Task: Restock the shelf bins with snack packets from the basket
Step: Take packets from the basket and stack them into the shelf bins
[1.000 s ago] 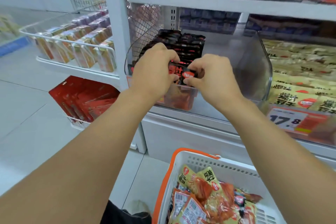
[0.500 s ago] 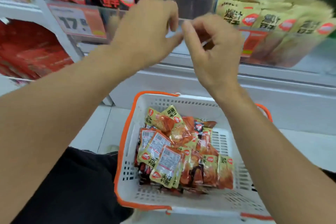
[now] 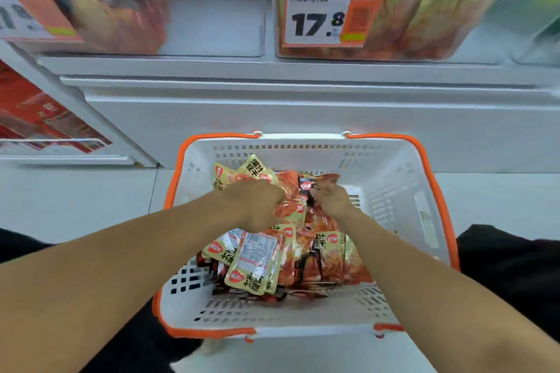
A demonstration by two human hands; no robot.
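Observation:
The white basket (image 3: 403,191) with an orange rim stands on the floor below the shelf, holding a pile of yellow and red snack packets (image 3: 257,263). Both hands are down in the pile at its far side. My left hand (image 3: 254,206) is curled over the packets, fingers dug in round an orange-red one. My right hand (image 3: 331,201) pinches the edge of a red packet (image 3: 325,179). Above, the left clear shelf bin (image 3: 212,15) holds dark packets on its left side. The right bin (image 3: 424,18) is packed with yellow packets.
A price tag (image 3: 318,20) reading 17.8 hangs on the right bin's front. The white shelf base (image 3: 303,109) runs right behind the basket. Red boxes (image 3: 36,118) sit on a low shelf at the left. My dark-clothed knees (image 3: 512,263) flank the basket.
Both hands left the dark packet in the left bin, came away empty and dropped into the basket. The view tilted down from the shelf to the basket.

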